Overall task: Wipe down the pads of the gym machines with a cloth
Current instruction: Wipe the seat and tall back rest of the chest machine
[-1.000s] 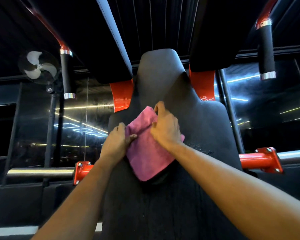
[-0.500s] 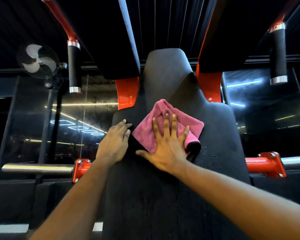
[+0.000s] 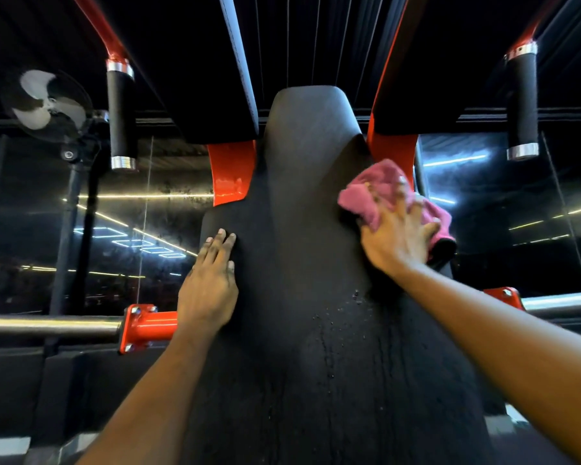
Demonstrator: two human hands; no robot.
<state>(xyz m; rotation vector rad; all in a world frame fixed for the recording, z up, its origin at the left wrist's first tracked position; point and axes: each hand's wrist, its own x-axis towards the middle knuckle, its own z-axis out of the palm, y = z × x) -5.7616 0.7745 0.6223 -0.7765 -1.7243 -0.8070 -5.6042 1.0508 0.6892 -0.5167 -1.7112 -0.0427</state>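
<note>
The right hand presses a pink cloth flat on the right edge of the black back pad. The left hand lies flat on its left side. Small water drops sit on the pad between the two arms.

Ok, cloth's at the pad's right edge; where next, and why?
Probably sweep the pink cloth, under the right hand, down and inward: droplets and wet streaks show on the middle of the back pad, while the left hand rests flat near its left edge.
</note>
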